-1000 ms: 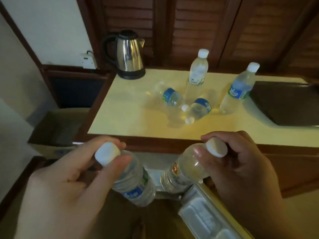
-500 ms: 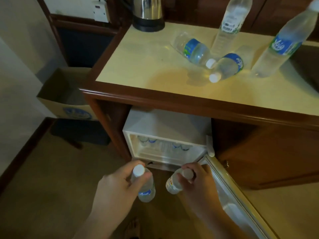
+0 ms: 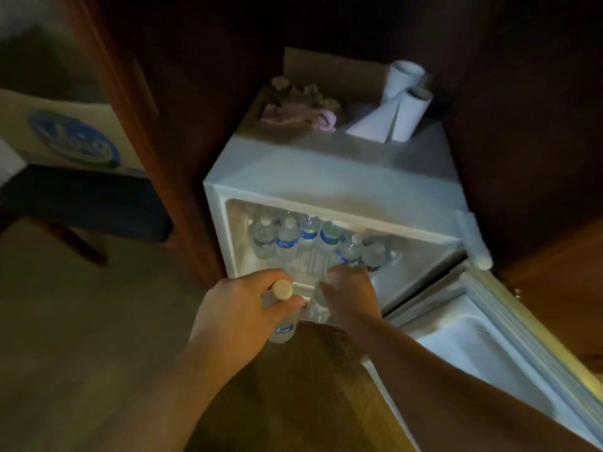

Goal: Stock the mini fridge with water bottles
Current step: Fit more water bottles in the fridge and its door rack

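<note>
The white mini fridge [image 3: 326, 177] stands open inside a dark wooden cabinet, its door [image 3: 483, 347] swung out to the right. Several clear water bottles with blue labels [image 3: 287, 238] stand in a row on its shelf. My left hand [image 3: 238, 314] grips a small blue-labelled water bottle [image 3: 283, 327] by its white-capped neck, just in front of the fridge opening. My right hand [image 3: 350, 295] reaches into the fridge's lower front, fingers wrapped on a second clear bottle [image 3: 318, 305], which is largely hidden and blurred.
A crumpled cloth [image 3: 298, 107] and rolled white paper [image 3: 396, 110] lie on top of the fridge. A cardboard box with a blue logo [image 3: 68, 138] rests on a dark stool at the left. Brown floor lies below; the cabinet's wooden post [image 3: 137, 125] flanks the fridge.
The view has dropped from the countertop to the fridge. Both hands moved forward and down with their bottles; the right hand now reaches inside the fridge.
</note>
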`<state>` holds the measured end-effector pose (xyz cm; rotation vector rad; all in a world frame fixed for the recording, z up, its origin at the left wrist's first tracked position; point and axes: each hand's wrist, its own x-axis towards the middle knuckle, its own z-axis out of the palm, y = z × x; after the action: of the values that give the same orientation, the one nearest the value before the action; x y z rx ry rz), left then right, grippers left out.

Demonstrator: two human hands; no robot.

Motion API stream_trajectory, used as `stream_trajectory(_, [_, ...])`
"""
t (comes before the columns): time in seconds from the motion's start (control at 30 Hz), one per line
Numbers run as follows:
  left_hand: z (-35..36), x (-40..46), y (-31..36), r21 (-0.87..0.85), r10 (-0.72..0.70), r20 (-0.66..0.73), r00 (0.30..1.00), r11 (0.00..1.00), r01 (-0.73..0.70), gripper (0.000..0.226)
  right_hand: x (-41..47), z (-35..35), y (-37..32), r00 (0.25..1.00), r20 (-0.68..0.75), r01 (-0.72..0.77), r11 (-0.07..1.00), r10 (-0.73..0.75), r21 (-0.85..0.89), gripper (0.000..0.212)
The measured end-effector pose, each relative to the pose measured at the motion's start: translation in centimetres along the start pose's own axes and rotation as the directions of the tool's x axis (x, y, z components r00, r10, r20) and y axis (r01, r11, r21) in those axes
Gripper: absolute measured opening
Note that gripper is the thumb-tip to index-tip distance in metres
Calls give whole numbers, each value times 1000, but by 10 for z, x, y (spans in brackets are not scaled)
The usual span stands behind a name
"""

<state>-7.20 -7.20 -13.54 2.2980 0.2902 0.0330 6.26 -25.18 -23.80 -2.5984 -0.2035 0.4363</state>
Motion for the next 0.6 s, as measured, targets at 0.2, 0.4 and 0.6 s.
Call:
stream_trajectory(0.2, [36, 4, -51, -91, 24, 56, 998, 996, -19, 15, 79, 22, 12, 994, -84, 55, 991, -65, -119, 37])
stream_trajectory(0.4, [61, 8, -79, -177, -51, 70, 996, 982, 63, 35, 126, 41, 22, 986, -165, -1, 984, -29, -180, 32])
stream_trajectory(0.6, [63, 17, -85, -208, -27, 33, 999, 978, 33, 25, 145, 38, 13, 963, -268, -57, 953, -25, -297, 41])
